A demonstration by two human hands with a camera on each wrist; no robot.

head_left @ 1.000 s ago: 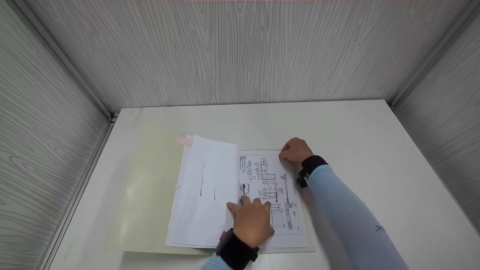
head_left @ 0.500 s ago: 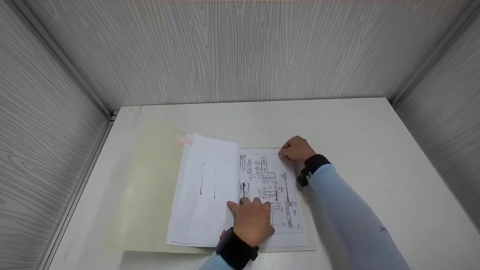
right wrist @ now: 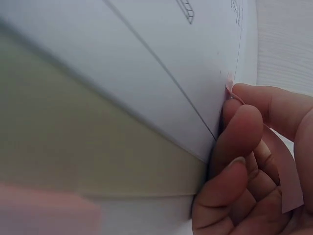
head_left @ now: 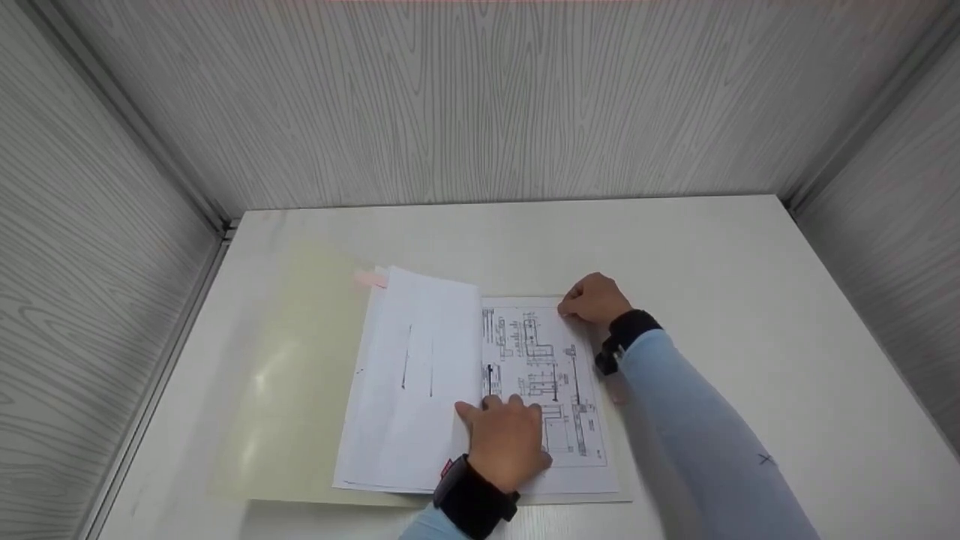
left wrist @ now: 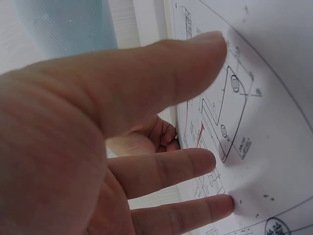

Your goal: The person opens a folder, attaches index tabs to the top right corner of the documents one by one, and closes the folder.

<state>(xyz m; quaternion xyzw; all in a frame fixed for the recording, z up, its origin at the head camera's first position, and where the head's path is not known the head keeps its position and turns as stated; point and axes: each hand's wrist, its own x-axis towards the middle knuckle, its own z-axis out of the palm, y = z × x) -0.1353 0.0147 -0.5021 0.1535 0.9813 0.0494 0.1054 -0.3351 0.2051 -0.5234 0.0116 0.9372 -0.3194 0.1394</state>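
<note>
An open booklet of printed drawings with a pale yellow cover (head_left: 292,397) lies before me. My left hand (head_left: 504,442) rests with spread fingers on the right-hand drawing page (head_left: 566,480), near the fold. Its thumb lies by the turned white sheet (head_left: 390,435). At that page's far right corner, my right hand (head_left: 598,300) pinches a narrow pink paper strip (right wrist: 288,181) between thumb and forefinger. One end of the strip touches the page; the other curls into the palm. In the left wrist view, part of the right hand (left wrist: 156,137) shows behind the left fingers.
A pink tab (head_left: 371,279) sticks out at the turned sheets' upper left. Another pink tab (head_left: 618,391) shows at the booklet's right edge, partly beneath the right forearm. White table (head_left: 757,300) surrounds the booklet; grey wood-grain panels (head_left: 480,105) stand behind and at both sides.
The right hand has shifted very slightly at the page corner, its fingers looking a little more extended than one second ago. The left hand and the pages stay in place.
</note>
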